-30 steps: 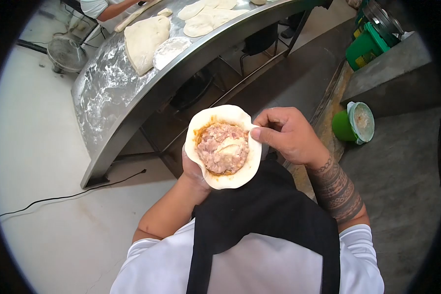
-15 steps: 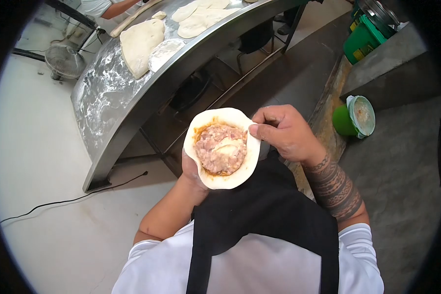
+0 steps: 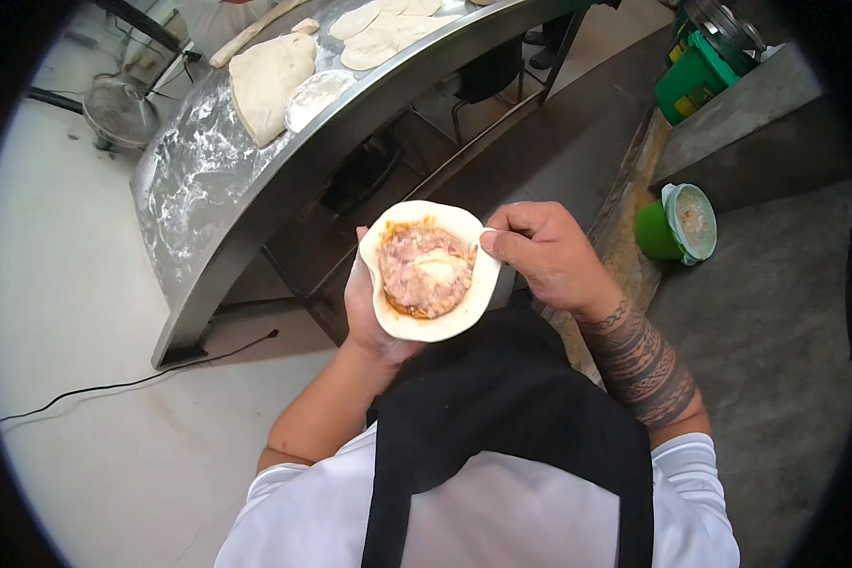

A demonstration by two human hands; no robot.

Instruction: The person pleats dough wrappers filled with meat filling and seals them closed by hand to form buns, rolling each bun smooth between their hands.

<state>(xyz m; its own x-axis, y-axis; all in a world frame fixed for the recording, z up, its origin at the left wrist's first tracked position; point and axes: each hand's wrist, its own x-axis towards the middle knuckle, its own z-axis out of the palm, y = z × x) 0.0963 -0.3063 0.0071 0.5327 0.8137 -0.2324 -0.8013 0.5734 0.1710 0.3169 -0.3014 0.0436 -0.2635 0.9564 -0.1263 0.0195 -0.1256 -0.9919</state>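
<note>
A round, wavy-edged dough wrapper point(image 3: 483, 279) lies over my left hand point(image 3: 364, 308), which supports it from below; most of those fingers are hidden under the dough. Pinkish minced meat filling point(image 3: 424, 276) with a pale lump and orange-brown sauce around it sits in the wrapper's middle. With thumb and index finger, my right hand point(image 3: 540, 256) pinches the right edge of the wrapper. Both hands are in front of the black apron.
Beyond my hands stands a floured metal table point(image 3: 185, 189) with a large dough piece point(image 3: 270, 85), flat dough sheets point(image 3: 383, 38) and a rolling pin point(image 3: 256, 33). Green buckets point(image 3: 658, 232) are at the right. A cable point(image 3: 142, 379) lies on the floor; a co-worker's clothing point(image 3: 218, 24) shows at the top left.
The wrapper has shifted slightly upward and more of my left palm shows beside it. My right hand keeps its pinch on the edge. The co-worker's arm has left the view.
</note>
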